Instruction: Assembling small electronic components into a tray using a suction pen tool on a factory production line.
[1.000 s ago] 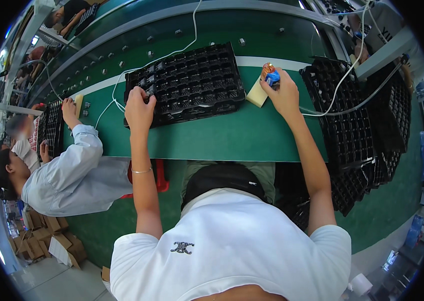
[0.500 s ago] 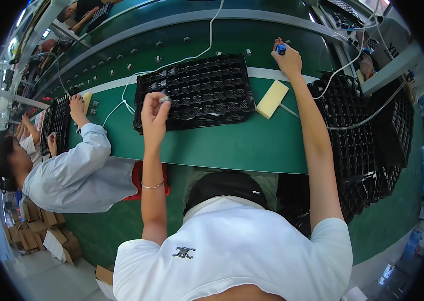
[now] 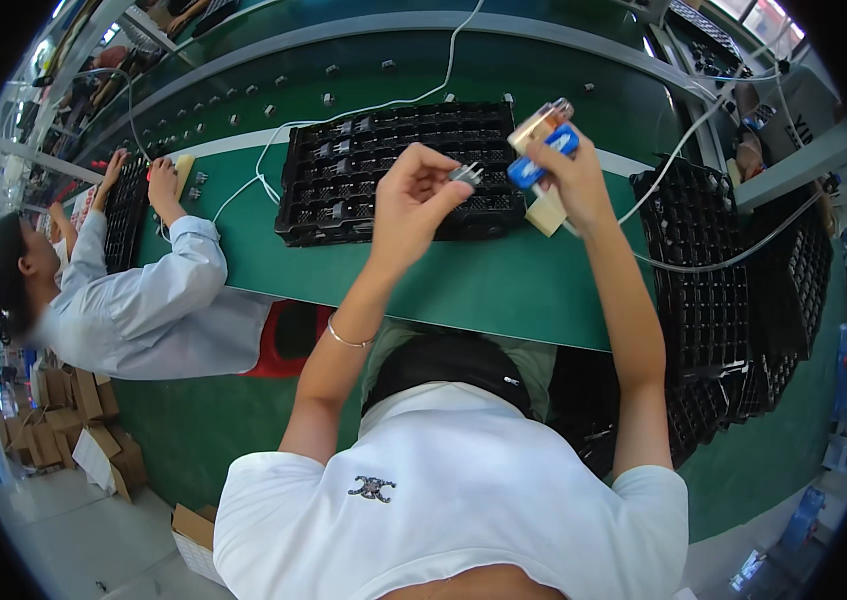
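Left hand point(image 3: 409, 208): thumb and fingers pinched together on small grey block-shaped part with metal prongs point(image 3: 465, 175), held above black plastic multi-pocket tray point(image 3: 311, 234). Right hand point(image 3: 577, 180): fingers curled closed around blue-and-orange handheld tool point(image 3: 549, 152), just right of pronged part. Pale yellow rectangular block point(image 3: 545, 217) beside tray on green worktop point(image 3: 503, 292). Several grey parts point(image 3: 341, 148) sit in tray's left pockets. White cable point(image 3: 266, 165) runs behind tray.
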Action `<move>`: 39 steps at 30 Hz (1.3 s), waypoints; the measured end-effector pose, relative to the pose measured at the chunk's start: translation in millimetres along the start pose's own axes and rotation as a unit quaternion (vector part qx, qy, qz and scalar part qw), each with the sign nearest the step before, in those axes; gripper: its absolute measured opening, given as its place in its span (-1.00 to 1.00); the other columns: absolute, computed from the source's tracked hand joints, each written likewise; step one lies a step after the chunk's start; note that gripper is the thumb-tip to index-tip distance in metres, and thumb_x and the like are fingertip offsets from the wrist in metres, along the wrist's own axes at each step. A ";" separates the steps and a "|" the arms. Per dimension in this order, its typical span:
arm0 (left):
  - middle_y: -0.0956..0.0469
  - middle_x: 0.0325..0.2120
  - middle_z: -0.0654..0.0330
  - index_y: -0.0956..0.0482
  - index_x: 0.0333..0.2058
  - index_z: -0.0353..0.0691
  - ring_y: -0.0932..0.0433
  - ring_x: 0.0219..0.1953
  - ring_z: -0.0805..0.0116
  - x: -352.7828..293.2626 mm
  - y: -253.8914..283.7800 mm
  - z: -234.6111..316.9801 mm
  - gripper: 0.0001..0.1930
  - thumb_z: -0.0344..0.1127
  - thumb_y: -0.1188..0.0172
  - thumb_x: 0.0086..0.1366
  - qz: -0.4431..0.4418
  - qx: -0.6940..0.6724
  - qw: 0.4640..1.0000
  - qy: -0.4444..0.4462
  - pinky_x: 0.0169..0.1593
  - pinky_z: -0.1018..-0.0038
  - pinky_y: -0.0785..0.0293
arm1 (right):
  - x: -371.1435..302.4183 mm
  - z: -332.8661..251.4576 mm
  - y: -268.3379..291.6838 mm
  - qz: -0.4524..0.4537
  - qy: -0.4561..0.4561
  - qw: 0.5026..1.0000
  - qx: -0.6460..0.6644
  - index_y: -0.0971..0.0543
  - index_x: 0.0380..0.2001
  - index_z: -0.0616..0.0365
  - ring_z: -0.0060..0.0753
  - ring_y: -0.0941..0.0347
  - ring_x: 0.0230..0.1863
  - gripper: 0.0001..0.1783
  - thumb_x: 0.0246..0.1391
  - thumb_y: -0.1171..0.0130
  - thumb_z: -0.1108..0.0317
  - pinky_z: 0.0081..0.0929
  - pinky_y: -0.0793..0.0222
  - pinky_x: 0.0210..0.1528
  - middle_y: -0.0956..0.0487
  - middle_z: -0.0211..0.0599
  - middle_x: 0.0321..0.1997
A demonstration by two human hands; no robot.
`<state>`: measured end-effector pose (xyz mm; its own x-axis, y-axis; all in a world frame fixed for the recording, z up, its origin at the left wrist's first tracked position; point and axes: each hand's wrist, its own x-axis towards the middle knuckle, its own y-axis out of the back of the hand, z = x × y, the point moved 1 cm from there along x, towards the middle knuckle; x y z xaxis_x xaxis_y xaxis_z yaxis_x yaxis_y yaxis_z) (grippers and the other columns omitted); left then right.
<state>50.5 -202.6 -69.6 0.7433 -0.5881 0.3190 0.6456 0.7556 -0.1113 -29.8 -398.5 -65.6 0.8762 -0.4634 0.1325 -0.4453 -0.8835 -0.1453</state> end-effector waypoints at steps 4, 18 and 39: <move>-0.48 -0.47 0.34 -0.47 -0.30 -0.31 -0.38 -0.46 0.71 1.3 -19.1 -2.1 -0.78 -0.52 -0.34 0.13 -0.048 -0.001 0.999 -0.012 -0.37 0.73 -0.33 | -30.3 6.6 -8.6 -0.020 -0.022 0.996 0.086 -0.52 -0.15 0.23 -0.71 -0.43 -0.55 -0.66 0.04 -0.29 0.31 -0.76 -0.29 -0.59 -0.55 -0.42 -0.42; -0.45 -0.50 0.37 -0.40 -0.30 -0.26 -0.38 -0.49 0.75 -16.4 -22.5 -16.3 -0.74 -0.48 -0.35 0.16 -0.082 -0.107 0.987 0.089 -0.45 0.79 -0.29 | -55.8 32.0 -8.5 -0.064 -0.109 0.976 0.176 -0.44 -0.04 0.19 -0.73 -0.40 -0.49 -0.66 0.16 -0.20 0.31 -0.76 -0.24 -0.60 -0.54 -0.42 -0.32; -0.59 -0.57 0.05 -0.58 -0.55 -0.25 -0.58 -0.45 0.00 -10.3 127.6 -19.6 -0.53 0.13 -0.27 0.10 0.066 0.713 0.686 0.128 -0.37 0.20 -0.48 | -43.7 54.3 59.9 0.176 0.083 0.841 -0.505 -0.51 -0.21 0.21 0.05 -0.53 -0.31 -0.54 -0.09 -0.34 0.11 -0.24 -0.44 -0.29 -0.57 -0.08 -0.33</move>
<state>128.6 -105.7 -105.5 0.9031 -0.3806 0.1991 -0.1239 0.2130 0.9692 -84.8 -427.5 -133.3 0.6564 -0.6383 0.4022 -0.6748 -0.2583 0.6913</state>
